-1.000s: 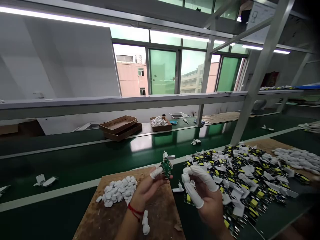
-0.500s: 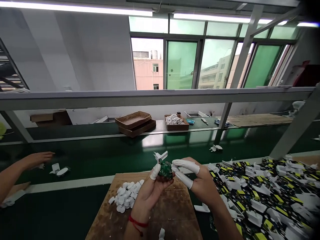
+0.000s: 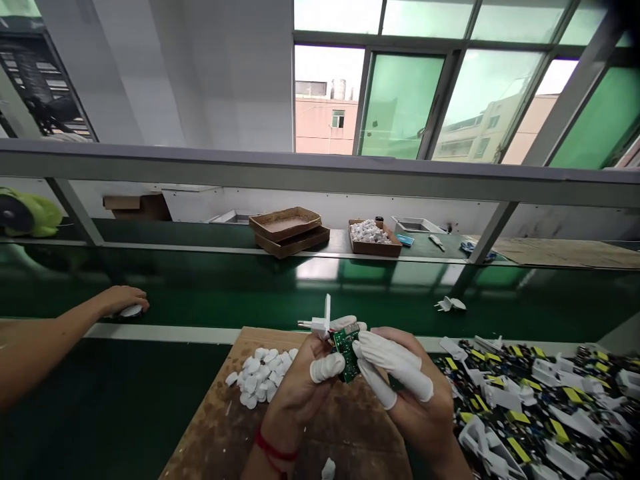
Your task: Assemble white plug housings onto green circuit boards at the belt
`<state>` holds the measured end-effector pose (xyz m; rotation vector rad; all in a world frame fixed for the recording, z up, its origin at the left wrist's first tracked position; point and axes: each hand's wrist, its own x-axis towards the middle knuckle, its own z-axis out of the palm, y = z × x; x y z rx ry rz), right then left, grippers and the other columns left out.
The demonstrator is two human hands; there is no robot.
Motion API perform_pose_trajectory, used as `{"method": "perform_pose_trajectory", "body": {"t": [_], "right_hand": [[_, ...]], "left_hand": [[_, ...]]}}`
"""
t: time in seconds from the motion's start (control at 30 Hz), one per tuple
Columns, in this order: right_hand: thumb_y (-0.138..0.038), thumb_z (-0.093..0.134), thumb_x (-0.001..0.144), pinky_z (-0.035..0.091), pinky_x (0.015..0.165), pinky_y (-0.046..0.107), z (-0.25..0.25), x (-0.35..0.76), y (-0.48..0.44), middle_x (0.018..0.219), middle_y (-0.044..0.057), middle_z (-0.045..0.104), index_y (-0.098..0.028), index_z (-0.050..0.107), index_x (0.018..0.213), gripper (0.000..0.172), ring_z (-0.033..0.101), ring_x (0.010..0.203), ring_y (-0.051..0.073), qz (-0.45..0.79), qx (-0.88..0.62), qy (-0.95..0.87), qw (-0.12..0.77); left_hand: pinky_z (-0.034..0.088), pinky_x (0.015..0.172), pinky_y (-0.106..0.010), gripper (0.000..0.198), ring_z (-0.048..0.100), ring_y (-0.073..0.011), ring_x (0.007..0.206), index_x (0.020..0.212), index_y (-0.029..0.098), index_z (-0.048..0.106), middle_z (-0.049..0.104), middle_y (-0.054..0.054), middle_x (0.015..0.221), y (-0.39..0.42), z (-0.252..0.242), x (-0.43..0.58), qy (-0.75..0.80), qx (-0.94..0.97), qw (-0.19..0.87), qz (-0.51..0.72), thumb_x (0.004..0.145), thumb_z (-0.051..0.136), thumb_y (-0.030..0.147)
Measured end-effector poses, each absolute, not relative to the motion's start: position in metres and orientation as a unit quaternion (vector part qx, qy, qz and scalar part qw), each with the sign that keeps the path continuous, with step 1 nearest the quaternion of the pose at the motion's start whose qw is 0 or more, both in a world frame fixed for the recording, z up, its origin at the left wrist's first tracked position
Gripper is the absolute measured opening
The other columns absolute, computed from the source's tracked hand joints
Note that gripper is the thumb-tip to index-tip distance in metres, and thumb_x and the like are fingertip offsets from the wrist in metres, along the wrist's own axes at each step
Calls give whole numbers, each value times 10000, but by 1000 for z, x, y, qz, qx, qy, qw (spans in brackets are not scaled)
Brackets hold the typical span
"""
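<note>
Above a worn brown board [image 3: 350, 433], my left hand [image 3: 305, 373] grips a green circuit board [image 3: 346, 350] between its thumb and fingers. A white plug housing [image 3: 320, 325] with two pins is at the circuit board's left side, its flat part upright. My right hand [image 3: 410, 373], with white finger covers, pinches the circuit board's right edge. Whether it also holds a small part is hidden. To the left on the brown board lies a pile of white round pieces [image 3: 263, 375], and one small white piece [image 3: 329, 469] lies near the front.
A co-worker's hand [image 3: 123, 300] is over a white part on the green conveyor [image 3: 240, 293]. At right lies a heap of plug housings and circuit boards [image 3: 545, 407]. Behind are stacked cardboard trays [image 3: 287, 223] and a box of white pieces [image 3: 375, 248].
My view has shifted left and down. The circuit board has turned in my hands, and my right fingers have closed in on it. The co-worker's hand now covers a part on the conveyor.
</note>
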<state>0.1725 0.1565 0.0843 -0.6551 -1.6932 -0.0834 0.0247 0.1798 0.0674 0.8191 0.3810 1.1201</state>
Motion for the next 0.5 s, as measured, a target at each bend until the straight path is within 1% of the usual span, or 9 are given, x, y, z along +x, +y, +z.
{"method": "perform_pose_trajectory", "body": {"t": [0.13, 0.2, 0.27, 0.33, 0.4, 0.43, 0.47, 0.5], "right_hand": [[-95, 636, 784, 571, 711, 354, 85, 177, 159, 1005, 99, 674, -255, 651, 1146, 396, 655, 898, 234, -39, -287, -754, 590], [-126, 630, 795, 561, 718, 364, 84, 179, 161, 1032, 107, 670, -246, 678, 1100, 332, 646, 922, 244, -17, -287, -761, 582], [-127, 627, 800, 547, 740, 358, 80, 179, 163, 1032, 92, 669, -266, 700, 1036, 284, 628, 958, 240, 54, -283, -750, 595], [-126, 637, 797, 530, 774, 342, 77, 177, 164, 1004, 62, 662, -291, 714, 939, 231, 607, 975, 222, 162, -269, -721, 618], [-162, 682, 770, 508, 811, 319, 76, 175, 163, 1052, 42, 621, -299, 706, 887, 182, 577, 996, 204, 265, -267, -677, 633], [-189, 712, 746, 494, 829, 306, 76, 175, 163, 1081, 35, 592, -304, 695, 913, 203, 563, 994, 193, 305, -274, -652, 637], [-216, 738, 722, 482, 835, 290, 76, 175, 162, 1096, 31, 566, -312, 677, 972, 275, 554, 978, 180, 343, -285, -629, 637], [-238, 758, 700, 474, 828, 274, 77, 176, 162, 1084, 27, 553, -323, 643, 1056, 384, 550, 952, 167, 386, -294, -607, 629]], "left_hand": [[352, 1072, -415, 781, 481, -328, 1228, 1248, 207, 572, 617, -115, 1216, 179, 70, 26, 180, 382, 745, 516, 530, 859, 312], [368, 1060, -410, 793, 496, -326, 1212, 1248, 210, 575, 623, -115, 1206, 179, 74, 26, 189, 385, 738, 521, 516, 864, 303], [388, 1042, -418, 809, 512, -334, 1193, 1244, 209, 579, 627, -120, 1198, 178, 77, 27, 190, 392, 735, 519, 497, 872, 311], [411, 1020, -435, 843, 527, -350, 1168, 1245, 208, 580, 625, -129, 1201, 177, 78, 27, 185, 409, 734, 510, 467, 883, 326], [433, 995, -453, 879, 543, -367, 1142, 1246, 205, 580, 621, -143, 1206, 178, 77, 27, 177, 436, 727, 500, 441, 890, 374], [442, 985, -460, 893, 547, -374, 1133, 1246, 201, 580, 619, -151, 1208, 178, 77, 26, 175, 452, 721, 496, 434, 888, 409], [448, 977, -464, 897, 549, -380, 1129, 1244, 196, 582, 619, -157, 1207, 179, 76, 25, 176, 468, 712, 493, 434, 880, 443], [452, 971, -467, 896, 549, -385, 1125, 1237, 189, 587, 622, -161, 1200, 180, 74, 24, 178, 484, 703, 490, 435, 873, 469]]}}
